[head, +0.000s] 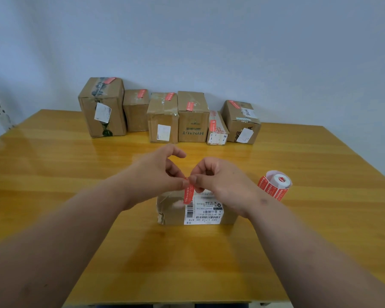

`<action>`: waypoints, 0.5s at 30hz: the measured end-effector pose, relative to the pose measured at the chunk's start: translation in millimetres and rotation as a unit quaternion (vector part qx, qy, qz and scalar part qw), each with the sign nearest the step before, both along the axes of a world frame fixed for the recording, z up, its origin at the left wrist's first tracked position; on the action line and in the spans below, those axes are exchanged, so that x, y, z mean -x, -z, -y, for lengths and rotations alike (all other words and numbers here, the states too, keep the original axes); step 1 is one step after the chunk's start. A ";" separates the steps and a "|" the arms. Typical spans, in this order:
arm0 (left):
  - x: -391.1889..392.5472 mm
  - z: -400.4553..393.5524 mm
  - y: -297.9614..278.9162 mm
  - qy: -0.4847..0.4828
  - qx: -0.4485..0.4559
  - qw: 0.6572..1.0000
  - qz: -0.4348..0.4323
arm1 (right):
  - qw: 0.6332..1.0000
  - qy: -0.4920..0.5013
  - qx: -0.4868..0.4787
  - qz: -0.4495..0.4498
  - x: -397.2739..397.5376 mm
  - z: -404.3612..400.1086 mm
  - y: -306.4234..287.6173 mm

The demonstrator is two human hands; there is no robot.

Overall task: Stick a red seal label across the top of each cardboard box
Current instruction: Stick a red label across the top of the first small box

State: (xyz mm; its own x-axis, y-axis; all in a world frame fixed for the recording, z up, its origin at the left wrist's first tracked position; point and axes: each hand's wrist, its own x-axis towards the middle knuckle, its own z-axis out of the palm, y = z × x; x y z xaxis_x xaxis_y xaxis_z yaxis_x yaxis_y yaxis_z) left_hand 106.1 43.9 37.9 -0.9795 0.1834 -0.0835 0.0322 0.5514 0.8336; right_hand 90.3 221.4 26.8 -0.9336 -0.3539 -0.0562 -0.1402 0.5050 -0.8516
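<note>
**A:** Plain pale wall, glossy yellow wooden table (76, 174) pushed near it. What's going on at the front?

**B:** Both hands meet over a small cardboard box (171, 210) in the middle of the table. The left hand (158, 174) and right hand (220, 181) each pinch the top end of a red seal label (189, 193) with curled fingers; the strip hangs down over the box top, next to its white shipping label (206, 213). Can't tell if the lower end is touching the box. The back half of the box is hidden behind the hands.

**A:** And the label supply?

**B:** The label roll (276, 185) sits right of the box, a strip of red labels trailing off it. At the back, a row of six boxes (191, 121) lines the wall, each with a red seal on top. The print on them is too small to read, mostly. Something pale and patterned is cut off at the left edge, can't make it out.
</note>
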 end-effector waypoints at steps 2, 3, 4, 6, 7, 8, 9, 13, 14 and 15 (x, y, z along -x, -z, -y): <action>-0.1 -0.3 4.5 -0.039 -0.042 0.998 0.039 | 1.000 0.007 0.016 -0.005 0.4 -1.2 1.3; -0.4 -0.8 6.2 -0.054 -0.049 0.995 0.062 | 1.000 0.014 0.027 -0.007 0.5 -1.9 2.1; -1.1 -1.1 7.5 -0.065 -0.056 0.992 0.088 | 0.999 0.023 0.038 -0.009 0.3 -2.8 2.6; -2.6 -0.1 8.7 -0.064 -0.083 0.984 0.147 | 0.998 0.044 0.053 -0.013 0.0 -3.8 3.1; -3.9 0.9 8.4 -0.051 -0.096 0.979 0.173 | 0.997 0.056 0.059 -0.014 0.0 -4.2 3.1; -4.8 2.2 7.6 -0.036 -0.105 0.976 0.188 | 0.995 0.067 0.067 -0.013 0.1 -4.5 2.9; -5.3 3.8 6.9 -0.025 -0.110 0.975 0.192 | 0.994 0.079 0.078 -0.012 0.5 -5.0 2.8; -3.5 7.9 1.4 -0.032 -0.123 0.978 0.168 | 0.989 0.108 0.097 -0.013 1.0 -8.3 1.3; -3.1 8.2 -0.4 -0.035 -0.117 0.979 0.164 | 0.988 0.113 0.101 -0.015 1.0 -9.4 0.8; -3.3 7.7 -1.9 -0.036 -0.110 0.980 0.163 | 0.987 0.118 0.105 -0.019 1.1 -10.1 0.2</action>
